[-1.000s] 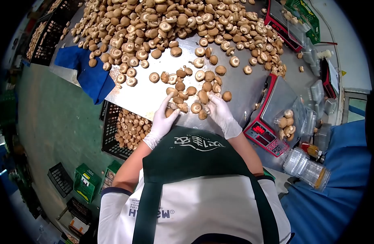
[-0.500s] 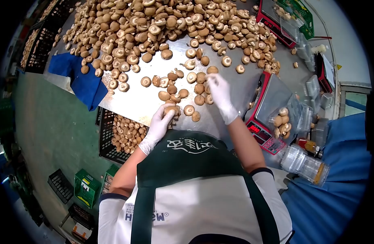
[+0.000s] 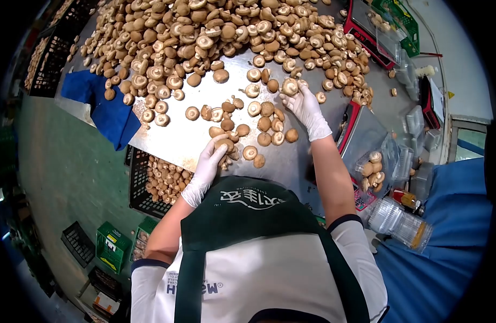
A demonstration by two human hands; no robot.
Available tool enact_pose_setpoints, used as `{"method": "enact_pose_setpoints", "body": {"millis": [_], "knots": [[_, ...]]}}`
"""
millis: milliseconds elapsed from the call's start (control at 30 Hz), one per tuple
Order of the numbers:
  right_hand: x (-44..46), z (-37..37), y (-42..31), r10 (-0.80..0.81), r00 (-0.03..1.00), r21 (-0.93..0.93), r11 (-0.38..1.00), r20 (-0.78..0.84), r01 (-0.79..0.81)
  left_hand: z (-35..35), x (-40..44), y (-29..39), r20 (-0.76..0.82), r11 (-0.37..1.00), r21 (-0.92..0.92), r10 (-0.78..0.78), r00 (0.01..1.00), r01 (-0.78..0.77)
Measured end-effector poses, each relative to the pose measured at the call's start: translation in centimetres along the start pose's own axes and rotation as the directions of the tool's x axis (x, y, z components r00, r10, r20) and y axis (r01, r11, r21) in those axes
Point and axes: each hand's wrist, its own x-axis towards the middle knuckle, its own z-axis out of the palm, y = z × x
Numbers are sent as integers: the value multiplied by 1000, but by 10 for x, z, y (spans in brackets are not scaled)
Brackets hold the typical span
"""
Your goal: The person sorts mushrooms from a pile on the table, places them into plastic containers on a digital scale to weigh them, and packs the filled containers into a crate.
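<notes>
My left hand, in a white glove, is closed around a brown mushroom at the near edge of the metal table. My gloved right hand reaches farther out, its fingers curled about a pale-stemmed mushroom, underside up. Between the hands lies a loose group of mushrooms, some caps up and some stems up. A single brown mushroom sits just below my right hand. Beyond both hands rises a large heap of mushrooms.
On the right stands a red scale bearing a clear tray of mushrooms. Stacked clear plastic trays are beside it. A blue cloth hangs over the left edge, and a black crate of mushrooms sits below the table.
My right hand has moved away from me and right, from the small group to the heap's edge, and now has a mushroom. One mushroom newly lies at the group's right side.
</notes>
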Motion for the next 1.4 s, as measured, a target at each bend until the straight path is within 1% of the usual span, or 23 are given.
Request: {"method": "enact_pose_setpoints", "body": {"millis": [133, 167, 200, 233, 267, 300, 333, 400, 467, 500, 600, 633, 733, 867, 900, 1000, 1033, 1067, 1133, 1200, 1233, 1333, 1400], "knots": [[17, 23, -16, -54, 998, 9, 999, 26, 54, 1, 11, -4, -52, 997, 55, 62, 997, -59], [25, 35, -14, -179, 983, -26, 984, -31, 179, 1, 13, -4, -53, 998, 31, 51, 997, -50], [39, 31, -15, -234, 971, -278, 937, -42, 214, 2, 14, -4, -53, 999, 8, 41, 998, -40], [49, 39, -16, -323, 947, -605, 754, -2, 255, 2, 15, -3, -53, 999, -16, 30, 998, -31], [56, 48, -13, -389, 919, -847, 464, 69, 260, 0, 16, -4, -44, 999, -27, 37, 998, -38], [45, 69, -10, -445, 892, -960, 208, 79, 189, -3, 16, -7, -36, 998, -37, 42, 998, -44], [47, 73, -7, -355, 924, -988, 3, 143, 154, -6, 16, -9, -26, 998, -46, 49, 998, -50], [44, 80, -12, -271, 960, -998, -15, 64, 62, -9, 16, -11, -58, 999, -47, 24, 998, -26], [47, 66, -11, -174, 980, -825, 536, 98, 177, -12, 16, -10, -69, 999, -52, 15, 997, -18], [42, 63, -10, -235, 953, -782, 550, 191, 292, -11, 15, -4, -64, 998, -53, 13, 998, -17], [16, 52, -6, -250, 932, -563, 745, 261, 357, -7, 10, 5, -67, 998, -28, 48, 997, -50], [2, 51, -7, -123, 965, -467, 856, 231, 221, -8, 11, 2, -72, 997, -9, 75, 995, -76], [-23, 37, 3, -115, 942, -499, 824, 316, 268, -7, 12, 2, -45, 996, -1, 89, 995, -89], [-50, 36, 25, -126, 967, -627, 741, 220, 239, -4, 16, -3, -31, 994, -89, 67, 997, -70], [-57, 37, 28, -83, 983, -640, 749, 163, 169, -5, 11, 5, 39, 998, -63, -3, 999, 6], [-76, 45, 47, -518, 844, -829, 406, 137, 384, 4, 9, 11, 68, 955, -292, -32, 997, 51], [-87, 54, 47, -556, 818, -877, 308, 147, 367, 5, 8, 12, 51, 945, -318, -58, 997, 71], [-108, 73, 41, -465, 873, -790, 477, 146, 385, 13, 3, 20, 25, 938, -334, -89, 996, 92], [-133, 88, 67, -431, 886, -727, 550, 174, 410, 11, 5, 13, 121, 922, -368, -85, 989, 124], [-151, 96, 75, -379, 785, -660, 427, 490, 618, 28, -8, 23, 252, 903, -363, -141, 957, 229], [-162, 96, 81, -273, 857, -798, 322, 438, 510, 26, -7, 16, 327, 909, -340, -128, 936, 243], [-168, 75, 81, -476, 790, -778, 292, 387, 556, 36, -16, 22, 415, 926, -239, -175, 893, 293], [-187, 56, 52, -552, 819, -738, 486, 156, 468, 45, -20, 31, 430, 969, -107, -156, 889, 222]]}}
